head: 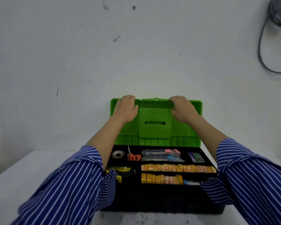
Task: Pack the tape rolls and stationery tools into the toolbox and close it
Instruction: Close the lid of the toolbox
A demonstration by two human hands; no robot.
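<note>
Packing looks done (tape rolls (178,168) fill the toolbox (161,203)); left hand (126,109) and right hand (182,109) grasp the upright lid (154,127), closing remains.

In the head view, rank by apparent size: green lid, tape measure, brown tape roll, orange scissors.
1. green lid, by far.
2. tape measure, partly hidden by the sleeve.
3. brown tape roll and orange scissors: too alike to rank.

Black plastic toolbox (161,202) on white table (31,184), bright green hinged lid (155,125) raised upright. Left hand (126,107) and right hand (182,109) grip the lid's top edge. Tray holds yellow tape rolls (177,168), orange-handled scissors (134,157), yellow tape measure (122,172).
</note>
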